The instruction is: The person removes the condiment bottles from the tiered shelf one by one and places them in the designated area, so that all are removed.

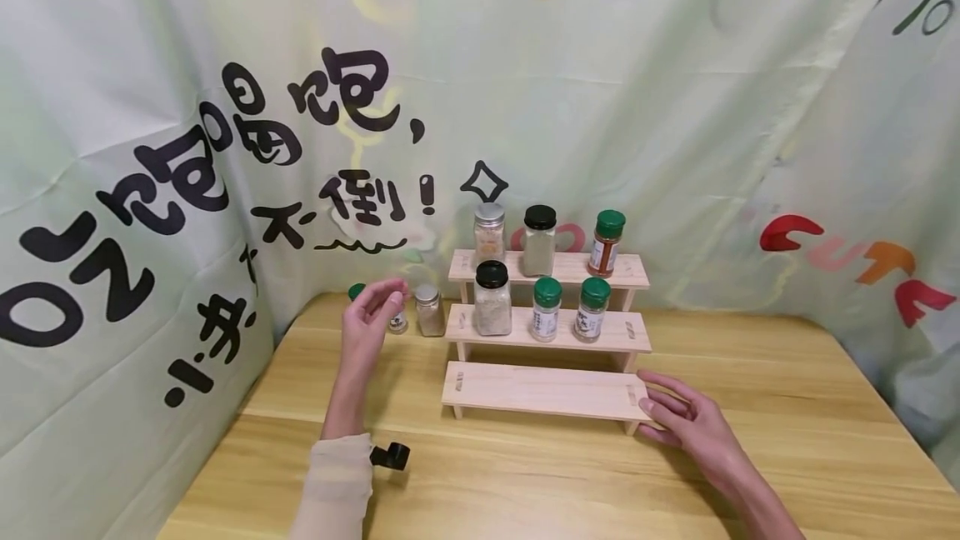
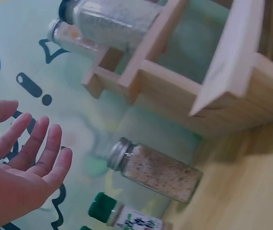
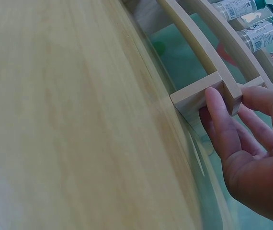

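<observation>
A three-tier wooden rack (image 1: 543, 390) stands on the table. My right hand (image 1: 693, 427) holds the right end of its lowest step, thumb and fingers around the corner, as the right wrist view (image 3: 251, 139) also shows. My left hand (image 1: 363, 332) is in the air left of the rack, fingers loosely bent and holding nothing. Behind and beside it stand a silver-lidded jar (image 1: 430, 312) and green-capped spice bottles (image 2: 131, 218), partly hidden by the hand in the head view. On the middle step are a black-lidded jar (image 1: 492, 302) and two green-capped bottles (image 1: 546, 311).
The top step carries a silver-lidded jar (image 1: 490, 236), a black-lidded jar (image 1: 539, 242) and a green-capped bottle of red spice (image 1: 606, 244). A printed cloth (image 1: 675, 123) hangs behind the wooden table (image 1: 787, 407). A black strap piece (image 1: 392, 456) sticks out from my left wrist.
</observation>
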`<state>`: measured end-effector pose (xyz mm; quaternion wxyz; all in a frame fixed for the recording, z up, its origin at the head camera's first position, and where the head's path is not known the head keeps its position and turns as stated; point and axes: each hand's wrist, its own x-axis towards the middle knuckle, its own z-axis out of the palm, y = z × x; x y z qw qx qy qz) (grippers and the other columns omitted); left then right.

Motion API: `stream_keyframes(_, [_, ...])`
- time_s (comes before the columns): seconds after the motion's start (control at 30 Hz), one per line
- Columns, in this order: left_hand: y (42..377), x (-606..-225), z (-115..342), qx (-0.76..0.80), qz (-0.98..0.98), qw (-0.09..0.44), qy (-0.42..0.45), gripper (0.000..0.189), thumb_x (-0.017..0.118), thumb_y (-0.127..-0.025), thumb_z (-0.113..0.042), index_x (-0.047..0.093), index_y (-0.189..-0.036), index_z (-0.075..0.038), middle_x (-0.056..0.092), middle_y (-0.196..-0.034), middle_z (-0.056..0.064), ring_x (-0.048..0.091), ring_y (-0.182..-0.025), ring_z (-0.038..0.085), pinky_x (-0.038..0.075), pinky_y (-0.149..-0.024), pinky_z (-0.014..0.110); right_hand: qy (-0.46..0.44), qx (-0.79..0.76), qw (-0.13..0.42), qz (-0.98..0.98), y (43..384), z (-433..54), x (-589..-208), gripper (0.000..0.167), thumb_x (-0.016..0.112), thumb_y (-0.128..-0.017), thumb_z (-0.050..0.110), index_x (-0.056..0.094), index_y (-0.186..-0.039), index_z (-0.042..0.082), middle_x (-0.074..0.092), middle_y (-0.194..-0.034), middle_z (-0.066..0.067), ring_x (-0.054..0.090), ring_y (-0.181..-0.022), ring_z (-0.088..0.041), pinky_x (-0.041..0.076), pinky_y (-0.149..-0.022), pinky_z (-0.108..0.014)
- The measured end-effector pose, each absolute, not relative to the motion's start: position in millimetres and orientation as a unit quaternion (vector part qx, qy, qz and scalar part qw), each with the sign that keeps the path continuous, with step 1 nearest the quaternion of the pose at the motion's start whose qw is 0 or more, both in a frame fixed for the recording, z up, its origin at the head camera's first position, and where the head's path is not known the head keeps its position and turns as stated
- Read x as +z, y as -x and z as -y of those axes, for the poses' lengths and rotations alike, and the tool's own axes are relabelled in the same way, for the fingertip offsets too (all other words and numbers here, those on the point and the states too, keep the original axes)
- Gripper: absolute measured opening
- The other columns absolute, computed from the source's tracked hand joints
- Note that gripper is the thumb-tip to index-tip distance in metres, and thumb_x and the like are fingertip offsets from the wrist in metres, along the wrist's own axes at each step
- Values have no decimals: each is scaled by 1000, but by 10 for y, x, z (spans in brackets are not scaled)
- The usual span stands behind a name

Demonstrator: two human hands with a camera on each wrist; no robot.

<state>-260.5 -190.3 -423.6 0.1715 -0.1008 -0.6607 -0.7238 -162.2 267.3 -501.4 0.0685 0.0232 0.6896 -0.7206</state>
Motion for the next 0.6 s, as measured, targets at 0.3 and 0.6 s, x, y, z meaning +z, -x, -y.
stream_keyframes(0.3, [2540, -4278, 1790, -714, 672, 152, 123, 27, 67, -100, -7, 64, -125, 5, 66, -124, 25, 65, -112, 31, 56, -95, 26, -23, -716, 68, -694, 1627, -2678, -5004, 56, 68, -101, 12, 45, -151, -1, 60, -136, -15, 68, -110, -10, 60, -91, -42])
stream_keyframes(0.6, [2451, -4176, 1569, -708, 673, 135, 169, 30, 65, -100, -3, 61, -127, 9, 61, -128, 31, 62, -117, 39, 54, -101, 30, -14, -719, 69, -692, 1640, -2692, -5015, 56, 67, -101, 11, 46, -150, -2, 62, -133, -10, 67, -110, -8, 60, -90, -42])
